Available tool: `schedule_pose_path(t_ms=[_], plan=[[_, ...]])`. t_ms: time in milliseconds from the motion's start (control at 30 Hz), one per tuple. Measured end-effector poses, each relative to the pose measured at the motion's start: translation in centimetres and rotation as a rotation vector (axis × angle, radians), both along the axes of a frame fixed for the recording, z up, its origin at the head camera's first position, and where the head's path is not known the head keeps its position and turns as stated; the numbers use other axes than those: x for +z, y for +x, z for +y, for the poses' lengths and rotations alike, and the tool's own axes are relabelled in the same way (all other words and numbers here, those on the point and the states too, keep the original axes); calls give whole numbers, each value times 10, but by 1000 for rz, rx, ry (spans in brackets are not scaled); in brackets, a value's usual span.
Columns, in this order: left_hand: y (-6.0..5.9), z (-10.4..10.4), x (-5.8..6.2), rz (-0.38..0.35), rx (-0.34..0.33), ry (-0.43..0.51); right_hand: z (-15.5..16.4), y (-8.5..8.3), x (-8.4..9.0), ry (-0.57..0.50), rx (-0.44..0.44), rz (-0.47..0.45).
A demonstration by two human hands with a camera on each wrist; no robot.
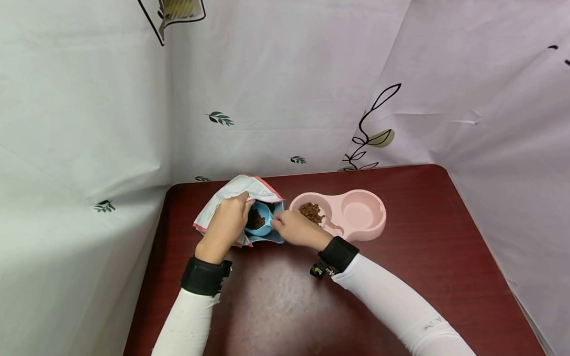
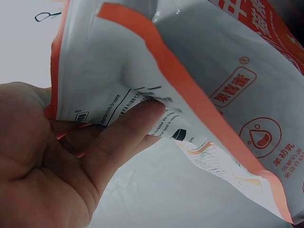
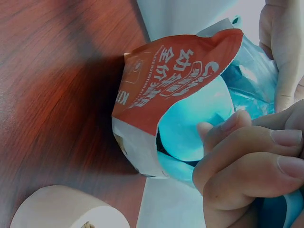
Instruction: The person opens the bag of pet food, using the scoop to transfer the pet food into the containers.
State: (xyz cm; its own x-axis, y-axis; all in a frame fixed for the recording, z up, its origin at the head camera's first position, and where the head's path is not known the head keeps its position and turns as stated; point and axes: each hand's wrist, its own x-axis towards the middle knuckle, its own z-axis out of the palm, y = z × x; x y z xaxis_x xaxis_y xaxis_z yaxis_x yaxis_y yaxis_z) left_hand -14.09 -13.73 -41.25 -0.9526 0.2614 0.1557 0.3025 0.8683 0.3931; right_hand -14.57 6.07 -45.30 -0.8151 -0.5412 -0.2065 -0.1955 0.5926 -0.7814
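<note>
A white and red pet food bag (image 1: 240,186) lies on its side at the far left of the table, its mouth facing my hands. My left hand (image 1: 227,219) pinches the bag's upper edge between thumb and fingers, holding the mouth open. At that mouth, my right hand (image 1: 296,227) grips the handle of a light blue scoop (image 1: 265,229). Brown kibble (image 1: 255,220) shows in the scoop's cup. In the right wrist view the scoop's cup (image 3: 194,123) sits inside the bag opening, with the fingers curled round its handle (image 3: 278,211).
Just right of the bag stands a pink double bowl (image 1: 334,203). Its left hollow holds a heap of kibble (image 1: 310,212); the round right hollow (image 1: 359,216) shows a bare bottom. Around the dark red table (image 1: 424,246) hang pale printed cloths (image 1: 281,84).
</note>
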Motion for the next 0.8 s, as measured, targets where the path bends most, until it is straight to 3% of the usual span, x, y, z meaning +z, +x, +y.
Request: schedule_pose_path(t_ms=[233, 667, 800], plan=[[1, 1, 0, -8, 5, 8, 13, 7, 2, 23, 13, 101], [0, 0, 1, -41, 24, -2, 40, 14, -1, 5, 28, 161], [-1, 0, 1, -51, 24, 2, 46, 16, 2, -12, 30, 141]])
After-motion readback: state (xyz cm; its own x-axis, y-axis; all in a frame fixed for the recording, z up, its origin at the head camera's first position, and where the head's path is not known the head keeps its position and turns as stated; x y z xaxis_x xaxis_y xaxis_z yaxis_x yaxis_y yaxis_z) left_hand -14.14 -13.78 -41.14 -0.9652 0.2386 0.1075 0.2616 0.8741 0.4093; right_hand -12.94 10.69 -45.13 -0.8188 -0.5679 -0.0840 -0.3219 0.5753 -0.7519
